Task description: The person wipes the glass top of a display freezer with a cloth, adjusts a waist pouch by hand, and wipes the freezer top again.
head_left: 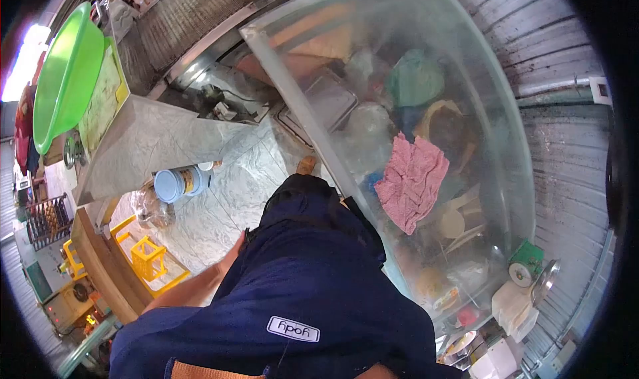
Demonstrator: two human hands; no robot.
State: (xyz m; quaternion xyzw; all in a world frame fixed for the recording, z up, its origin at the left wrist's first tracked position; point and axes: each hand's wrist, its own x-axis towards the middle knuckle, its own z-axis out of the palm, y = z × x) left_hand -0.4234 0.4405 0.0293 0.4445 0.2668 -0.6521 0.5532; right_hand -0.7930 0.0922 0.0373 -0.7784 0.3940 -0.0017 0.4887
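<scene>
My left arm hangs along my left side, with my left hand (239,243) close against my dark shorts (309,202). Its fingers are hidden by the clothing, so what they hold, if anything, does not show. My right hand is out of view. A navy shirt (293,286) fills the lower middle. To my right stands a clear-topped display case (303,106), its edge close beside my hip. On its clear top lies a crumpled pink cloth (413,183). Through the panel, blurred bags, a tray (326,103) and a green bundle (416,78) show.
Left of me a blue bucket (174,185) stands on the marbled floor (233,206), near a yellow plastic stool (148,258). A large green basin (70,79) rests at the upper left. A green scale (526,262) stands beyond the case, by the corrugated wall (562,159).
</scene>
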